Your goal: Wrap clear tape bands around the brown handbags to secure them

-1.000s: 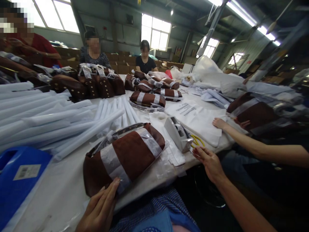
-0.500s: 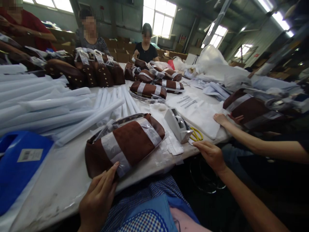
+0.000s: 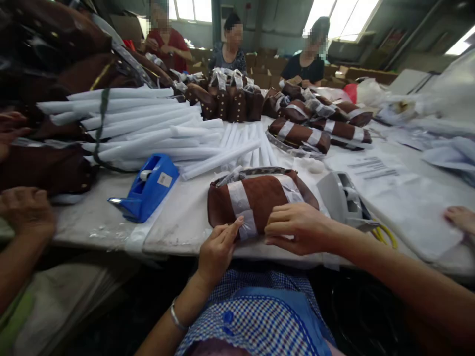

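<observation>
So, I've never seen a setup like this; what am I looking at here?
There is no machine: a person works bare-handed, and every picture comes from one camera worn on the head, looking forward and down. On the table lie a brown bag with pale bands, a blue tape dispenser, a grey dispenser and white rolls. The person's left hand has its fingertips at a band on the bag. The right hand is in front of the bag, fingers bent; whether it holds anything, I can't tell.
</observation>
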